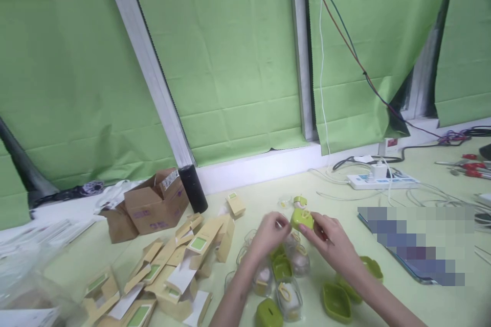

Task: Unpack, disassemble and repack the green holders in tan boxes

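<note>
My right hand [333, 239] is closed around a small green plastic case [302, 219] with a pale loop on top, held above the table. My left hand [269, 234] pinches something small and pale at its fingertips, right beside that case. Below the hands lie several clear round-cornered containers [289, 297] with white contents and several green lids or bases [336, 301]. Another small green piece [299, 200] stands on the table just beyond the hands.
A heap of tan and green cardboard boxes [180, 265] lies at the left, with an open brown carton [153, 204] and a black cylinder [193, 188] behind. A white power strip [379, 181] with cables, red-handled tools [473, 167] and a blurred flat object [418, 245] sit right. Clear plastic [26, 276] fills the near left.
</note>
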Action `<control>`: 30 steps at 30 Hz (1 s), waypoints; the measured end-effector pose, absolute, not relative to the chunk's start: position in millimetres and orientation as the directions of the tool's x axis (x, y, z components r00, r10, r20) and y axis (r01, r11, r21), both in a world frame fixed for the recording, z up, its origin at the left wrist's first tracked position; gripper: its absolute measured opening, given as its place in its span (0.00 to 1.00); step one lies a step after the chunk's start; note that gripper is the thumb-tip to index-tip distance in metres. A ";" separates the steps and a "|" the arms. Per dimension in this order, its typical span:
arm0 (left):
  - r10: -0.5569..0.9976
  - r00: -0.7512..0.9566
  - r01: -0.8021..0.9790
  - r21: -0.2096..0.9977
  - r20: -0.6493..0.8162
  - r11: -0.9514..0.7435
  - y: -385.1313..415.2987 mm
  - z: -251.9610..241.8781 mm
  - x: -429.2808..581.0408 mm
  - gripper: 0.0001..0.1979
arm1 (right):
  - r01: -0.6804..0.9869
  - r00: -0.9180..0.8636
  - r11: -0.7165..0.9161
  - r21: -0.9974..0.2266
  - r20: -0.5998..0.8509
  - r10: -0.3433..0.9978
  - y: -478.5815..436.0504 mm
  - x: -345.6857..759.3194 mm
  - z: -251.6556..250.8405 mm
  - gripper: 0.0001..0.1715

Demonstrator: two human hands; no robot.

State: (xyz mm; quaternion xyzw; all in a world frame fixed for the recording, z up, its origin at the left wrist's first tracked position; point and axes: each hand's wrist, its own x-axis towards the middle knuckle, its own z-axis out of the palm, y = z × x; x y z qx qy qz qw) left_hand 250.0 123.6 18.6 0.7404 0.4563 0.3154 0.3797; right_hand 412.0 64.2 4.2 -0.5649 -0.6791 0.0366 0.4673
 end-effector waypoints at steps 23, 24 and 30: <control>0.955 0.292 -0.200 0.973 -0.054 0.117 39.6 -3.3 223.4 0.19 | 0.560 -0.323 0.580 -0.592 0.488 0.811 36.1 389.1 0.2 0.19; 0.951 0.303 -0.184 0.976 -0.055 0.116 39.9 -4.3 223.0 0.19 | 0.566 -0.323 0.575 -0.590 0.483 0.814 35.9 388.8 -0.8 0.19; 0.950 0.300 -0.235 0.958 -0.087 0.162 39.7 -8.0 229.1 0.17 | 0.619 -0.310 0.531 -0.578 0.441 0.842 41.0 390.8 1.0 0.18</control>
